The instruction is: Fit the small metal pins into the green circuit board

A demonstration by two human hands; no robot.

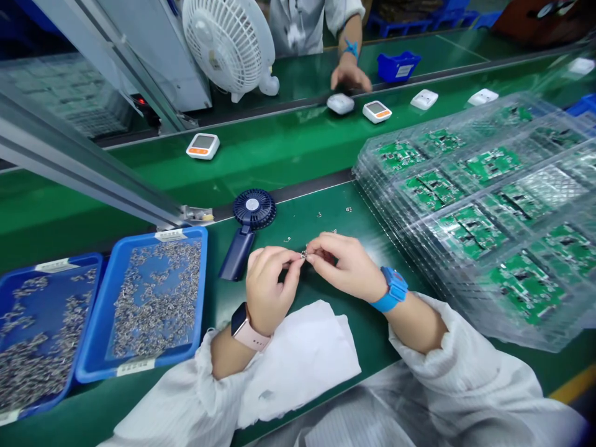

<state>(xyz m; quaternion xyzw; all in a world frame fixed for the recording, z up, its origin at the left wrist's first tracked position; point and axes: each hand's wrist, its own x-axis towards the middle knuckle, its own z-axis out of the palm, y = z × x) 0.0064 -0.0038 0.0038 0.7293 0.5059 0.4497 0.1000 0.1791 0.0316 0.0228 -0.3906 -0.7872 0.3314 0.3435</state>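
My left hand (271, 280) and my right hand (343, 264) meet over the green bench, thumbs and forefingers pinched together. Between the fingertips is a small metal clip (303, 254), held from both sides; its exact shape is too small to tell. A few similar loose metal pieces (349, 210) lie on the bench just beyond my hands. Under my wrists rests a folded white cloth or paper (307, 360). Close to my left hand lies a dark blue handheld fan (246, 233).
Two blue trays (203, 298) (95, 279) of small metal parts stand at the left. Stacked clear trays (410, 248) with green circuit boards fill the right. White devices (203, 146) sit along the green conveyor (279, 152). Across it are a white fan (228, 46) and a co-worker's hand (350, 73).
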